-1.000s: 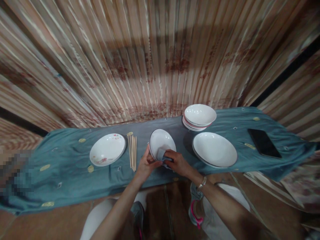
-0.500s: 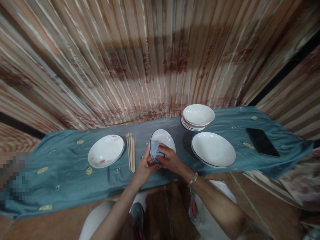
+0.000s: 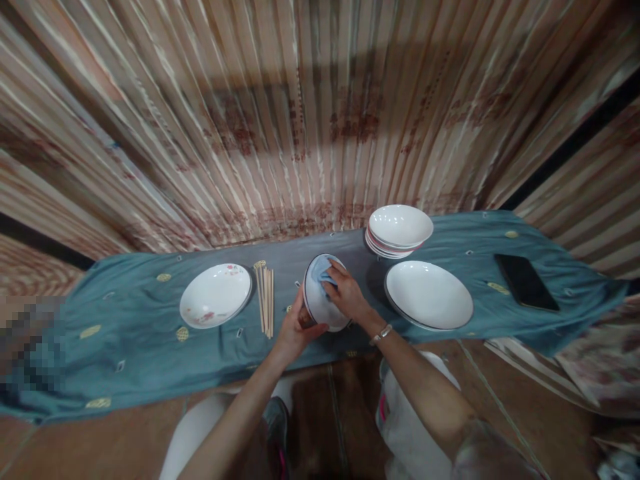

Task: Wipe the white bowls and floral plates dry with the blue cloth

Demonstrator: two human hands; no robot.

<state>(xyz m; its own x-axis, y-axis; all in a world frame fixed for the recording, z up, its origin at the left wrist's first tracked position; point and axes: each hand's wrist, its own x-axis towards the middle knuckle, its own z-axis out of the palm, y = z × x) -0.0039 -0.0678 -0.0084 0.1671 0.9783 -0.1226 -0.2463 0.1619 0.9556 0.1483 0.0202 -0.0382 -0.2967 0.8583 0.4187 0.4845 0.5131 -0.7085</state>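
A white bowl with a dark rim (image 3: 320, 308) is tilted toward me above the cloth-covered table. My left hand (image 3: 295, 330) grips its lower left side, thumb over the near rim and the other fingers mostly hidden behind it. Inside the bowl, my right hand (image 3: 347, 293) presses a light blue cloth (image 3: 323, 270) against the upper inner wall. Left of the bowl lie several wooden chopsticks (image 3: 267, 300), side by side. To the right sits a large white plate (image 3: 429, 295), with a stack of white bowls (image 3: 400, 227) behind it.
A flower-patterned plate (image 3: 216, 297) lies left of the chopsticks. A black phone (image 3: 526, 281) rests toward the right end of the table, on the teal tablecloth (image 3: 150, 353). Pleated curtains (image 3: 320, 133) hang close behind the table. My legs are below its near edge.
My right hand has moved the blue cloth from the bowl's lower left inside up to its far inner wall. My left hand keeps its hold on the bowl.
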